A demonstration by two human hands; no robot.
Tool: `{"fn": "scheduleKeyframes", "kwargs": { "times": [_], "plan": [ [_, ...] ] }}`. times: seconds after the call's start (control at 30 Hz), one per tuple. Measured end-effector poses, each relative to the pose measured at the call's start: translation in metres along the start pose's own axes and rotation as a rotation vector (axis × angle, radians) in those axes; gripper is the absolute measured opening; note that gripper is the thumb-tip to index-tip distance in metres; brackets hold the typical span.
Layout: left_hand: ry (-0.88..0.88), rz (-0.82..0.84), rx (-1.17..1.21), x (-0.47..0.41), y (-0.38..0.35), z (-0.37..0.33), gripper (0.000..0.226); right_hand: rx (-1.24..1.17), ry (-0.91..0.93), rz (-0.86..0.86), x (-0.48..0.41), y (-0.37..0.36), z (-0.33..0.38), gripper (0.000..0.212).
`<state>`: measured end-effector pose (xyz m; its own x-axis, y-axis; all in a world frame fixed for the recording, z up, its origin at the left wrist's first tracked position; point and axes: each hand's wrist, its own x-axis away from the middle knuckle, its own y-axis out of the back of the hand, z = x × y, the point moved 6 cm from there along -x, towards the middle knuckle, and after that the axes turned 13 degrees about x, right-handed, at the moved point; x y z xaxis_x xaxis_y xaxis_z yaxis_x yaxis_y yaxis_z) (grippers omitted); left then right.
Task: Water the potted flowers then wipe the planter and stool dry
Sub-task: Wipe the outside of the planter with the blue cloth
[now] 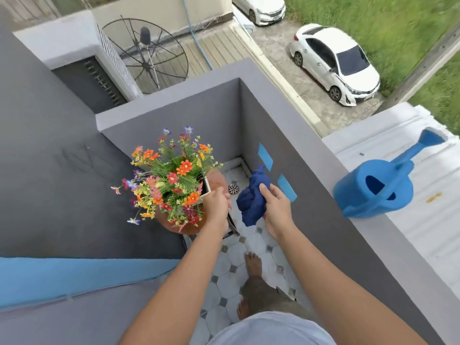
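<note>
Flowers (pixel 171 178) stand in their planter (pixel 207 188) on the stool (pixel 219 178), left hand (pixel 217 204) gripping the planter's rim. Right hand (pixel 275 205) clutches a bunched blue cloth (pixel 252 200). Watering can (pixel 375 190) rests on the wall (pixel 323 170), so watering looks finished; wiping remains.

Flowers (pixel 169 180) and wall (pixel 311 195) flank open tiled floor (pixel 249 247).

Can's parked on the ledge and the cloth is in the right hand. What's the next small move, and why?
Probably bring the dark blue cloth, bunched in the right hand, across to the planter by the flowers and start wiping. The blue watering can stands set down on the wall ledge, and the left hand is already on the planter's near edge, seemingly steadying it.
</note>
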<state>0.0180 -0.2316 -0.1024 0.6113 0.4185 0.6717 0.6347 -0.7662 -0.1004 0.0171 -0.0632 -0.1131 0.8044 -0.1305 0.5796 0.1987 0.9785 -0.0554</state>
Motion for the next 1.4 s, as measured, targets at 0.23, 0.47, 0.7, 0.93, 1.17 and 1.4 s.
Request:
{"fn": "scheduleKeyframes", "kwargs": {
  "times": [0.23,0.47,0.7,0.93,1.17,1.4],
  "plan": [
    [0.209,-0.313,0.186,-0.07,0.007,0.019,0.048,0.109,-0.045,0.064,-0.062,-0.04,-0.008,0.03],
    [0.205,-0.33,0.101,-0.082,0.023,0.023,0.032,0.113,-0.197,0.147,-0.086,-0.072,-0.027,0.026],
    [0.064,-0.426,0.063,-0.082,0.04,-0.004,0.037,0.171,-0.168,0.151,-0.095,-0.085,-0.022,0.031],
    [-0.009,-0.268,0.108,-0.06,0.058,-0.058,0.032,0.322,0.164,0.187,-0.102,-0.129,0.046,0.038],
    [-0.01,-0.044,0.136,-0.029,0.048,-0.11,0.02,0.454,0.475,0.057,-0.08,-0.186,0.115,0.039],
    [-0.076,0.057,0.216,-0.019,0.036,-0.157,0.019,0.519,0.779,0.079,0.023,-0.177,0.119,0.039]
  ]
}}
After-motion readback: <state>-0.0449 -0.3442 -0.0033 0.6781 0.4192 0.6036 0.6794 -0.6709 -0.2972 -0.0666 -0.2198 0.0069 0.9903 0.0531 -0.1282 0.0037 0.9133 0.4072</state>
